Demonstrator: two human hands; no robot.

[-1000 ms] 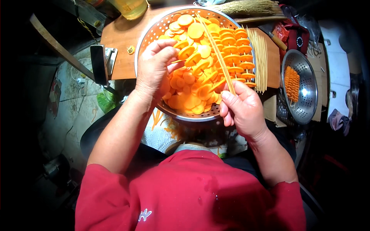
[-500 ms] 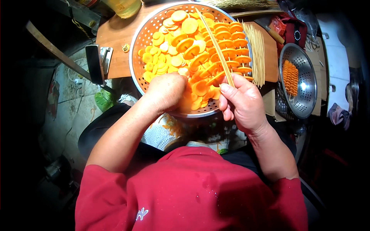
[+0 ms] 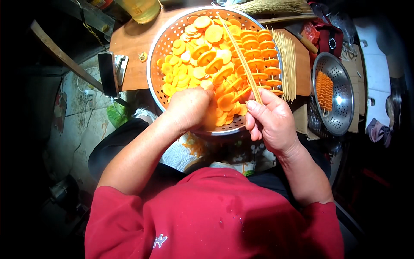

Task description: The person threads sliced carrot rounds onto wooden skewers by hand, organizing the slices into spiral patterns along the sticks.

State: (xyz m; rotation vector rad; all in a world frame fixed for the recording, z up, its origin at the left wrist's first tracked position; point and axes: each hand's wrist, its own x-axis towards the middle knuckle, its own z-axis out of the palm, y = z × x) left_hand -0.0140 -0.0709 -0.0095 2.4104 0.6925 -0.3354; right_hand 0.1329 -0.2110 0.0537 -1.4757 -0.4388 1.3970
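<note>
- Lowered left hand (image 3: 192, 105) over slices (image 3: 213, 33) since a second ago (cannot tell its grip from here).
- Pinching sticks (image 3: 244, 70) in right hand (image 3: 271, 118).
- Could split slices by forcing sticks.

Right hand (image 3: 271, 121) grips slim matt tan wooden skewers (image 3: 243, 59); left of grip smooth orange discs (image 3: 214, 33), right glossy round silver metal colander (image 3: 344, 100).

A black phone (image 3: 108, 75) stands at the left side of the table (image 3: 135, 77). A green leaf (image 3: 116, 115) is near the floor (image 3: 79, 127). A yellow jug (image 3: 144, 8) and a broom (image 3: 274, 6) are at the back.
</note>
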